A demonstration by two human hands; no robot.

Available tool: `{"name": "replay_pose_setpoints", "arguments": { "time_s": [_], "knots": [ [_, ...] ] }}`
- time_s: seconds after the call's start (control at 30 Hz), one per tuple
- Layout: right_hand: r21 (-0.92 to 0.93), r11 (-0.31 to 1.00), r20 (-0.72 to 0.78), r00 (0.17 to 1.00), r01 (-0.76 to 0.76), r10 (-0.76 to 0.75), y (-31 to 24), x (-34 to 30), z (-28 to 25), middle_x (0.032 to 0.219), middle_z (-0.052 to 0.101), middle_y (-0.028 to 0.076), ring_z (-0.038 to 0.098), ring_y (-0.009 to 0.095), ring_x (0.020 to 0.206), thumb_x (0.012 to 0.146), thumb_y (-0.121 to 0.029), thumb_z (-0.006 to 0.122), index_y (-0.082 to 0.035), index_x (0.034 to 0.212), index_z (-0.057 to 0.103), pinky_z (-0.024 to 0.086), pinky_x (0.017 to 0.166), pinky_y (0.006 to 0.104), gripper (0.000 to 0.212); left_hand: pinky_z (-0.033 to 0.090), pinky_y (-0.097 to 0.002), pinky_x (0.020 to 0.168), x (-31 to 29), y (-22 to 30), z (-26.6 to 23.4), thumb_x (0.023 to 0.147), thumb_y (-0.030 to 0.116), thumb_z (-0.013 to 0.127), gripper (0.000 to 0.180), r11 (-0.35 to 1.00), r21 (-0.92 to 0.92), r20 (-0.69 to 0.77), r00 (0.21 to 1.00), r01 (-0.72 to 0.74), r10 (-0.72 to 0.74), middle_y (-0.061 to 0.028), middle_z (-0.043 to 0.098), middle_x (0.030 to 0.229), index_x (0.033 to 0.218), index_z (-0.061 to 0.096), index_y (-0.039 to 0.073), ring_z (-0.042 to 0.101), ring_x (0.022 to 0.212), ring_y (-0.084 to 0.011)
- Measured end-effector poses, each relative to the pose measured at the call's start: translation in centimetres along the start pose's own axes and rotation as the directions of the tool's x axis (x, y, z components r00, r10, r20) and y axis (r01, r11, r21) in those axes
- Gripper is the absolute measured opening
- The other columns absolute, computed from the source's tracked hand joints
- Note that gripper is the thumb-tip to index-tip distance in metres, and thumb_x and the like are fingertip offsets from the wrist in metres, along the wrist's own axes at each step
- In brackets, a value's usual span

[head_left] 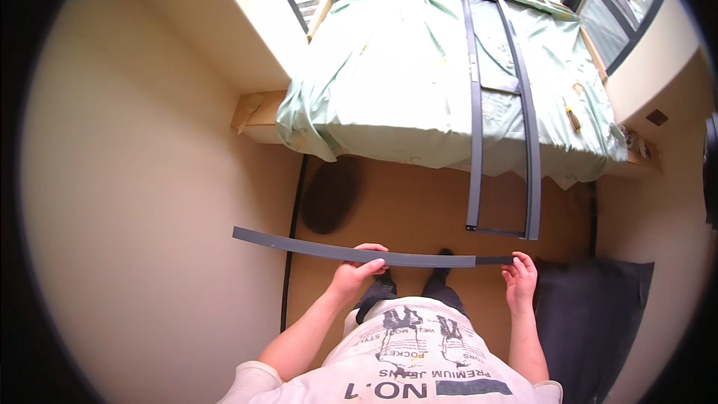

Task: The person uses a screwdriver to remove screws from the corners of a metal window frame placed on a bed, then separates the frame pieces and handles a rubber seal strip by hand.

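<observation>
I hold a long flat grey strip level in front of my body, its far left end reaching out toward the left wall. My left hand grips it near the middle, thumb on top. At its right end a narrower black piece sticks out of the grey part. The fingers of my right hand pinch the tip of that black piece. Ahead and to the right, a long dark grey rectangular frame lies over the draped window ledge, with its near end hanging out past the ledge above the floor.
A pale green cloth covers the ledge below the windows. A tool with a yellow handle lies on it at the right. On the brown floor is a dark round patch. A black sheet lies at the right, near the wall.
</observation>
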State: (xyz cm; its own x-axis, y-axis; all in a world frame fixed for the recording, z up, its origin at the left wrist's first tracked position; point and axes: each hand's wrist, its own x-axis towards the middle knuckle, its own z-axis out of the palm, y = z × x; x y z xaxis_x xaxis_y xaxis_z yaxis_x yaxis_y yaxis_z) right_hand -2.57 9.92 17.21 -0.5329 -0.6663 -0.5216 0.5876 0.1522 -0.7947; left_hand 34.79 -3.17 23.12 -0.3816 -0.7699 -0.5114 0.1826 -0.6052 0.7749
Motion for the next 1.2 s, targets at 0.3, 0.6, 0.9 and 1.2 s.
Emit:
{"name": "replay_pose_setpoints", "arguments": {
  "time_s": [0.3, 0.6, 0.9, 1.2],
  "knots": [
    [0.022, 1.0, -0.017, 1.0, -0.017, 0.017, 1.2, 1.9, -1.0, 0.088, 0.068, 0.004, 0.066, 0.014, 0.072, 0.094, -0.009, 0.058, -0.008, 0.105, 0.062, 0.053, 0.062, 0.0251, 0.012, 0.052, -0.0304, 0.091, -0.9, 0.9, 1.9, 0.086, 0.005, 0.068, 0.032, 0.993, 0.107, 0.056, 0.998, -0.041, 0.035, -0.0066, 0.064, 0.107, 0.116, 0.059, 0.004, 0.063, 0.1, -0.0155],
    [0.022, 0.997, 0.023, 0.997, -0.074, 0.073, 1.1, 1.8, 1.0, 0.085, 0.067, 0.004, 0.065, 0.014, 0.073, 0.093, -0.009, 0.06, -0.008, 0.105, 0.063, 0.053, 0.065, 0.0255, 0.012, 0.049, -0.0266, 0.084, -2.6, 3.5, 3.7, 0.083, 0.001, 0.072, 0.027, 0.944, 0.22, 0.053, 0.969, -0.245, 0.239, -0.0027, 0.063, 0.1, 0.109, 0.064, 0.004, 0.06, 0.093, -0.0136],
    [-0.014, 0.473, 0.462, 0.413, -0.881, 0.785, 13.2, 0.5, 8.2, 0.076, 0.051, 0.005, 0.044, 0.012, 0.064, 0.092, -0.013, 0.055, -0.002, 0.094, 0.057, 0.039, 0.057, 0.0238, 0.012, 0.049, -0.027, 0.067, 1.5, 10.3, 11.5, 0.076, 0.011, 0.082, 0.023, 0.601, 0.458, 0.327, 0.753, -0.655, 0.571, -0.0054, 0.063, 0.08, 0.089, 0.065, 0.002, 0.06, 0.073, -0.0133],
    [-0.259, 0.302, 0.579, 0.103, -0.917, 0.809, 13.9, -4.7, 13.0, 0.081, 0.057, 0.008, 0.043, 0.011, 0.064, 0.097, -0.012, 0.051, 0.001, 0.102, 0.059, 0.038, 0.055, 0.0215, 0.017, 0.047, -0.026, 0.054, 4.0, 9.6, 16.8, 0.073, 0.02, 0.084, 0.029, 0.623, 0.43, 0.358, 0.757, -0.654, 0.547, -0.0068, 0.063, 0.071, 0.091, 0.071, 0.001, 0.056, 0.057, -0.0146]
  ]
}}
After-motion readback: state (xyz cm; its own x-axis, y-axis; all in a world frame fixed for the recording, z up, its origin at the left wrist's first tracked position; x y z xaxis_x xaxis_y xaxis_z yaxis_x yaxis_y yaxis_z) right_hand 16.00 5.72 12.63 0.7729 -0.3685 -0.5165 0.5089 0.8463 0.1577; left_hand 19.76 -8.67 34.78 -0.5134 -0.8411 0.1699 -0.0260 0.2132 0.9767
